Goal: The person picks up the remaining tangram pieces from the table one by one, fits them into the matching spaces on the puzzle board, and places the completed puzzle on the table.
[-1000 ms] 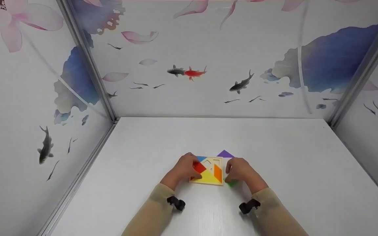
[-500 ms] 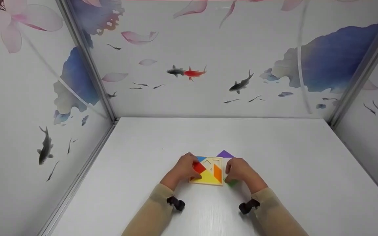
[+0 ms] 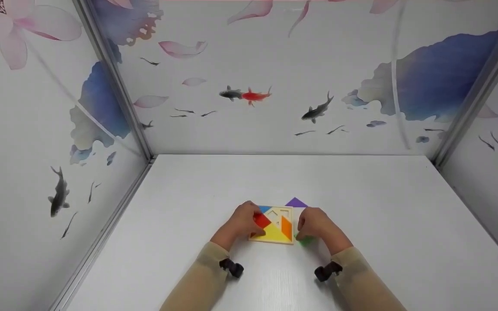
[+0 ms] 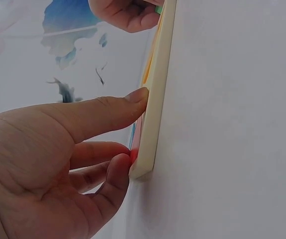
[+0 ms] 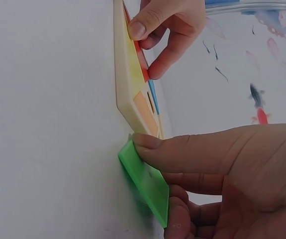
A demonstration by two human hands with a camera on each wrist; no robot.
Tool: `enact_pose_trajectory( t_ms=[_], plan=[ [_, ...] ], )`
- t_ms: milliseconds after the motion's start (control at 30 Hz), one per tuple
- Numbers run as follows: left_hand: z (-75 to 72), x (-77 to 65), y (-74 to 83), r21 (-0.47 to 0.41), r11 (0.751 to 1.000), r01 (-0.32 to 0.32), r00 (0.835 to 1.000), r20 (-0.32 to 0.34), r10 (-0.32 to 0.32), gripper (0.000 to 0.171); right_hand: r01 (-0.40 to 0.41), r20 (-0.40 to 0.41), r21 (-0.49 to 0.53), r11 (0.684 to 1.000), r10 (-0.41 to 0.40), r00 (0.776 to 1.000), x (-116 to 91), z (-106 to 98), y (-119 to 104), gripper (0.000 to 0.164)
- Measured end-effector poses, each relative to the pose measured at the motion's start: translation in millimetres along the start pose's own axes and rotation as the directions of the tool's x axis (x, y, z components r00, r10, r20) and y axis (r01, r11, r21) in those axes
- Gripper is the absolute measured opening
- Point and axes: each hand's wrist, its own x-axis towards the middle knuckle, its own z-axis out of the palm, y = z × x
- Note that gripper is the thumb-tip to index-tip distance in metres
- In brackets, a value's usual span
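Note:
A wooden tangram board (image 4: pixel 158 79) lies on the table between the hands. Set in it are a red piece (image 3: pixel 263 221), a yellow triangle (image 3: pixel 275 235), an orange parallelogram (image 3: pixel 286 228) and a blue piece (image 3: pixel 265 209); bare recesses show at its upper right. My left hand (image 3: pixel 244 219) grips the board's left end, thumb over the yellow triangle's edge and fingers at the red piece. Beside the board's right edge, my right hand (image 3: pixel 317 225) pinches a green tangram piece (image 5: pixel 145 181) between thumb and fingers, tilted close over the table. Fingers cover part of the green piece.
Just behind the board and right hand lies a purple triangle (image 3: pixel 295 202). White panels printed with fish and petals (image 3: pixel 275 129) enclose the white table (image 3: pixel 214 181) at the back and sides. A small black device sits on each wrist.

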Motion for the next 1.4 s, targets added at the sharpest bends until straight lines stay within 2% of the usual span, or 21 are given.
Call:
enact_pose_trajectory(
  t_ms=[700, 933, 1167, 1400],
  plan=[
    [-1.5, -1.2, 1.6, -0.014, 1.000, 0.015, 1.000, 0.004, -0.015, 0.056, 0.015, 0.006, -0.049, 0.999, -0.015, 1.000, 1, -9, 4, 0.014],
    [-0.4, 0.0, -0.7, -0.030, 1.000, 0.009, 1.000, 0.002, -0.009, 0.056, 0.025, 0.035, -0.012, 1.000, -0.025, 0.999, 0, -13, 8, 0.010],
    [-0.5, -0.1, -2.3, 0.017, 0.999, -0.051, 0.999, -0.002, 0.051, 0.056, 0.065, 0.048, -0.004, 0.998, -0.065, 0.997, 0, -15, 10, 0.008],
    [-0.5, -0.3, -2.3, 0.011, 1.000, -0.029, 1.000, 0.004, 0.029, 0.057, 0.031, 0.071, 0.077, 0.997, -0.036, 0.997, 2, -18, 13, 0.007]
  ],
)
